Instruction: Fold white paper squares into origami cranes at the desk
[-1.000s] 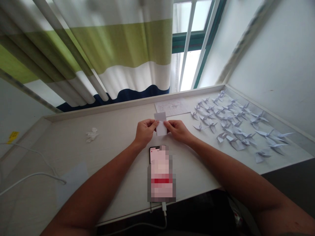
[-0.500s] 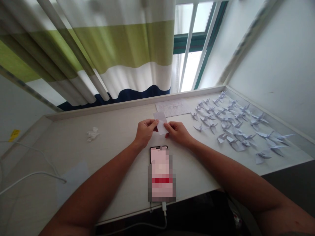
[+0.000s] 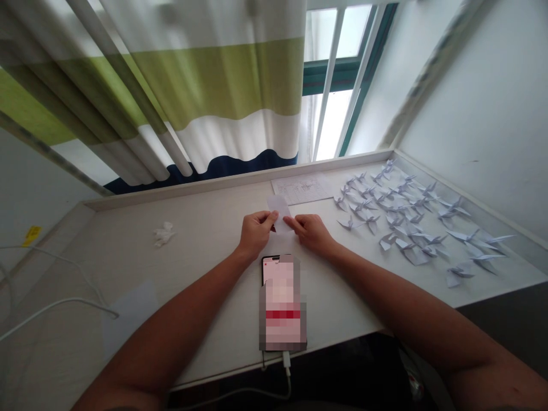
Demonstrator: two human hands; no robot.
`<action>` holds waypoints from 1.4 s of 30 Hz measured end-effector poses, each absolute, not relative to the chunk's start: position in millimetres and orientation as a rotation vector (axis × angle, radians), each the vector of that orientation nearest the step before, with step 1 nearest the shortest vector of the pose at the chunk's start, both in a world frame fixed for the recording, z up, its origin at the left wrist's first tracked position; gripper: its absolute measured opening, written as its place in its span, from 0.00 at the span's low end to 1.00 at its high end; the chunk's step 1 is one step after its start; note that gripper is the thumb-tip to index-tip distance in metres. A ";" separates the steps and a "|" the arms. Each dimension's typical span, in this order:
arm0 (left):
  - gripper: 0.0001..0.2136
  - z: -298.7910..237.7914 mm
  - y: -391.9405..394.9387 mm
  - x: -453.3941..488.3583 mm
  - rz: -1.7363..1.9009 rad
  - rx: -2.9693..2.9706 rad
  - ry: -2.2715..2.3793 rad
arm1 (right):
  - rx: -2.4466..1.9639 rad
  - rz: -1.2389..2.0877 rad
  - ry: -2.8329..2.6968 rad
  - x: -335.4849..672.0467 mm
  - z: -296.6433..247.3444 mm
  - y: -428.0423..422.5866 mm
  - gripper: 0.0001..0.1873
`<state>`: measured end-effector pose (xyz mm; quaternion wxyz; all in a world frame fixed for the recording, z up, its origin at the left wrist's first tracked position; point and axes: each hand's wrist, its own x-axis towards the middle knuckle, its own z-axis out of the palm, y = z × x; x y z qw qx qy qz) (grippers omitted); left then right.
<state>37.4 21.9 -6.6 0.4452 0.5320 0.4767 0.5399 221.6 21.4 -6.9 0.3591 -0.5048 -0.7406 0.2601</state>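
A small rectangular piece of white paper (image 3: 281,212) is held upright just above the table, beyond the phone. My left hand (image 3: 258,231) is closed, pinching its left edge between thumb and fingers. At the right edge, my right hand (image 3: 311,231) presses an outstretched finger against the paper, the other fingers curled in. Whether the right thumb grips from behind is hard to see. Several folded white paper cranes (image 3: 402,208) stand in a loose group on the right side of the table.
A phone (image 3: 282,305), its screen blurred, lies before me with a white cable (image 3: 286,362) plugged in. A printed sheet (image 3: 303,188) lies behind my hands. Crumpled tissue (image 3: 164,233), a white sheet (image 3: 132,317) and cords lie left. A raised rim (image 3: 201,188) edges the table's back.
My right hand has shifted from a pinch at the paper's lower right to a straightened finger along its right edge. My left hand keeps its hold.
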 end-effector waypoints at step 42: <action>0.22 1.5 24.7 34.7 1.291 1.286 1.072 | -1.009 1.041 -1.434 237.4 -5.5 39.8 0.23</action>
